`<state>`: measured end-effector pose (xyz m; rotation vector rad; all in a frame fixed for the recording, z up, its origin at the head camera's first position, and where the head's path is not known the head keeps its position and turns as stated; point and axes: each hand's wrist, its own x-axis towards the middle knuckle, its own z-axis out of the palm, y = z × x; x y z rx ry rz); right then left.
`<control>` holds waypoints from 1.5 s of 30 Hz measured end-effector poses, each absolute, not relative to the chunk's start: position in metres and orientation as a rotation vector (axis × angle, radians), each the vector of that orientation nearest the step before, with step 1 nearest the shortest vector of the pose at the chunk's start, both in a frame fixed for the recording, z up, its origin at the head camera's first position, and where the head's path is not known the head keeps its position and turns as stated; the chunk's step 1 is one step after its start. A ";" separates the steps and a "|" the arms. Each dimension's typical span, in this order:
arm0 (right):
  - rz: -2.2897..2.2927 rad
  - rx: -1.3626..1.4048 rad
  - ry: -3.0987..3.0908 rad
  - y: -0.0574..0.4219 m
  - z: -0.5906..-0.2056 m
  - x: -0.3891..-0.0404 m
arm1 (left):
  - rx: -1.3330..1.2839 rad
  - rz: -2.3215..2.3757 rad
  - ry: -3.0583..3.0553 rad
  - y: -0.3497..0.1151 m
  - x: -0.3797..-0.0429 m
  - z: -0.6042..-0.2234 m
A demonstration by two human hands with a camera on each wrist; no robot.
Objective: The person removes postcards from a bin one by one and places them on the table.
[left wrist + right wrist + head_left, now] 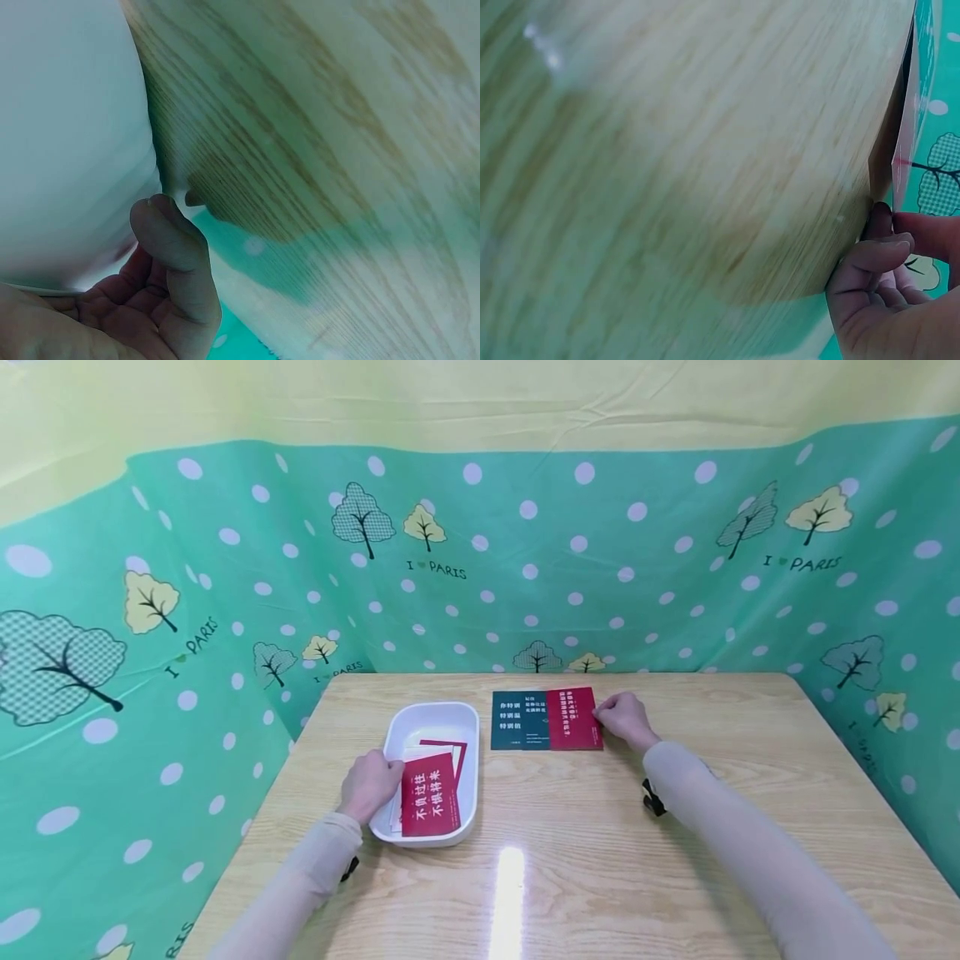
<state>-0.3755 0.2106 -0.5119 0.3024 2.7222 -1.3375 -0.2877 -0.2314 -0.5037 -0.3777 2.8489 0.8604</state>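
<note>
A white tub (470, 777) stands on the left of the table, holding several red and white cards. Across its left rim lies my left hand (372, 783), fingers curled against the outer wall (67, 142) in the left wrist view. The thumb is close to the left edge of a red card (431, 797) with white writing, on top in the tub. Farther back, my right hand (627, 720) pinches the right edge of another red card (576, 720). That edge is slightly off the table in the right wrist view. Directly left of it lie dark green cards (517, 739), side by side.
The wooden table (600, 843) carries a bright light reflection near its front. A green dotted cloth (525, 543) with printed trees hangs behind the table and along both sides.
</note>
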 end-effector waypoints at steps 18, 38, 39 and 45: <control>-1.278 0.259 2.778 0.208 -0.516 -0.376 | -0.376 0.857 2.859 -0.232 -0.289 -0.506; -1.295 0.272 2.786 0.205 -0.510 -0.370 | -0.359 0.889 2.857 -0.234 -0.288 -0.507; -1.294 0.266 2.780 0.205 -0.510 -0.370 | -0.362 0.890 2.854 -0.234 -0.288 -0.507; -1.138 0.077 2.739 0.204 -0.507 -0.359 | -0.370 0.877 2.854 -0.232 -0.288 -0.506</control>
